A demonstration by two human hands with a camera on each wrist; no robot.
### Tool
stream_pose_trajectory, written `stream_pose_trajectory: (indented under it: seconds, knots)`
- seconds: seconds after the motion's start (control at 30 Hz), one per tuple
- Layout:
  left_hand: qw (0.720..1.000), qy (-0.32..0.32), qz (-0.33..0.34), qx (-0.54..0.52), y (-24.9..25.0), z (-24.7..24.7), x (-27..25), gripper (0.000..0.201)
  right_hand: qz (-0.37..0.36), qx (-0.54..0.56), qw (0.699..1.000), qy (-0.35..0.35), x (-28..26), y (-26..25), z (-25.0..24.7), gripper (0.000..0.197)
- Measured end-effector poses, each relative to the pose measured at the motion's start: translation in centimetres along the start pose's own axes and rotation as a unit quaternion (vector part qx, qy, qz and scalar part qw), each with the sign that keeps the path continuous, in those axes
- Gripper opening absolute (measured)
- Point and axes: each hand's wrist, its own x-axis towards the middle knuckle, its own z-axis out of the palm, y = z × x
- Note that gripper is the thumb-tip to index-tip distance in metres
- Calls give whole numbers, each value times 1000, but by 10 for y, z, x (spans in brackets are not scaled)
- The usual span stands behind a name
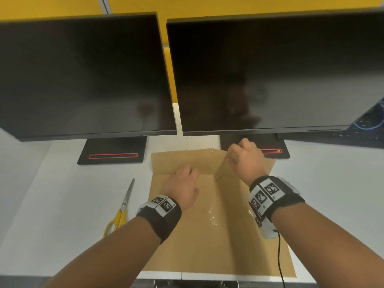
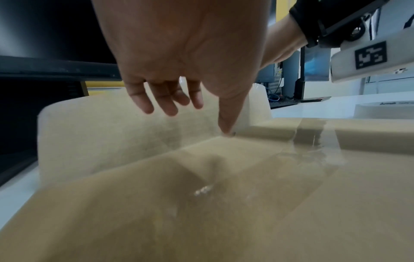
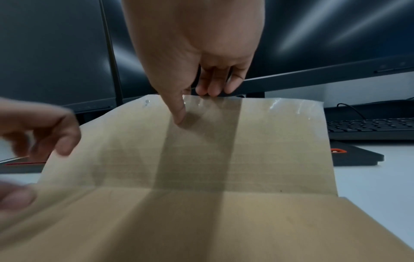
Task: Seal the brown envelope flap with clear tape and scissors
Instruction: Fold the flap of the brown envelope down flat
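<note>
A brown envelope (image 1: 218, 235) lies lengthwise on the white desk, its flap (image 1: 199, 161) at the far end, open and partly raised. My right hand (image 1: 243, 159) pinches the flap's far edge (image 3: 280, 150): thumb on the inner face, fingers behind it. My left hand (image 1: 182, 183) rests on the envelope by the fold line, fingers straight, thumb tip on the crease (image 2: 226, 134). Yellow-handled scissors (image 1: 122, 206) lie closed on the desk left of the envelope. A pale tape roll (image 2: 385, 109) sits on the desk beyond the envelope's right side; the head view does not show it.
Two dark monitors (image 1: 83, 75) stand close behind the envelope, their black bases (image 1: 112, 152) just past the flap. A black keyboard (image 3: 369, 127) lies at the far right. A glossy patch of clear film (image 1: 214, 215) shines on the envelope body. The desk's front edge is near me.
</note>
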Motion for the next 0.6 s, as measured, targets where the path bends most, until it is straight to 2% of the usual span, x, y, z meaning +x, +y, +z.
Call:
stream_pose_trajectory:
  seconds: [0.1, 0.2, 0.27, 0.3, 0.47, 0.6]
  knots:
    - [996, 84, 22, 5, 7, -15, -1, 31, -10, 5, 1000, 17, -14, -1, 0, 13]
    - [991, 132, 23, -5, 10, -24, -2, 50, -12, 16, 1000, 17, -29, -2, 2, 8]
    - [996, 89, 6, -11, 9, -28, -3, 62, -14, 19, 1000, 17, -38, -2, 3, 9]
    - [998, 61, 0, -17, 7, -29, -4, 61, -16, 18, 1000, 12, -43, -2, 2, 11]
    - [999, 13, 35, -26, -2, -21, -12, 33, -13, 18, 996, -87, -70, -4, -4, 28]
    - [999, -25, 37, -26, -5, -8, -22, 30, 1, 40, 990, -138, -84, -4, 2, 32]
